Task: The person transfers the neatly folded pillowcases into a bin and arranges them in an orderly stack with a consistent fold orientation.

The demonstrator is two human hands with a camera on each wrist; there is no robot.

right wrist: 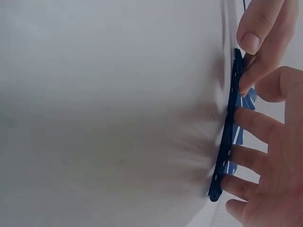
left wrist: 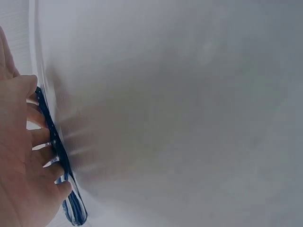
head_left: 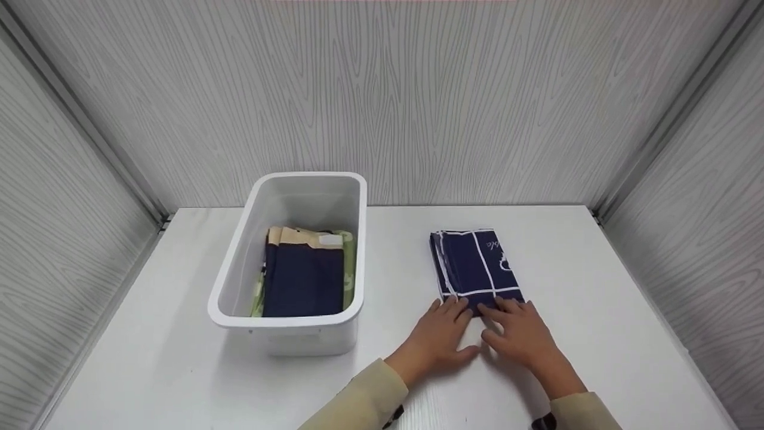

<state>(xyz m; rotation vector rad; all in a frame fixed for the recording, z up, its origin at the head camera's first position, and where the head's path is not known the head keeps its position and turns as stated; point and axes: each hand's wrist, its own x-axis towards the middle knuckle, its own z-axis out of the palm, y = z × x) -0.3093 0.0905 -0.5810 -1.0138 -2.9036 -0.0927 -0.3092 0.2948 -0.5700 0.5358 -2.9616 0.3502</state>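
Note:
A folded navy cloth (head_left: pixel 471 263) with white lines and white lettering lies flat on the table, right of the middle in the head view. My left hand (head_left: pixel 440 334) rests its fingertips on the cloth's near left edge, thumb pointing right. Beside it, the fingertips of my right hand (head_left: pixel 522 334) touch the near right part of that same edge. Both wrist views show the folded layers of the cloth (left wrist: pixel 57 142) edge-on, with spread fingers (right wrist: pixel 251 158) against them. Neither hand has its fingers curled round the cloth.
Left of the cloth stands a white plastic bin (head_left: pixel 313 337). Inside it sit a folded navy cloth with a tan band (head_left: pixel 304 278) and a green patterned cloth (head_left: pixel 348 269). Pale wood-grain panels (head_left: pixel 388 101) enclose the white table (head_left: pixel 179 358) at the back and sides.

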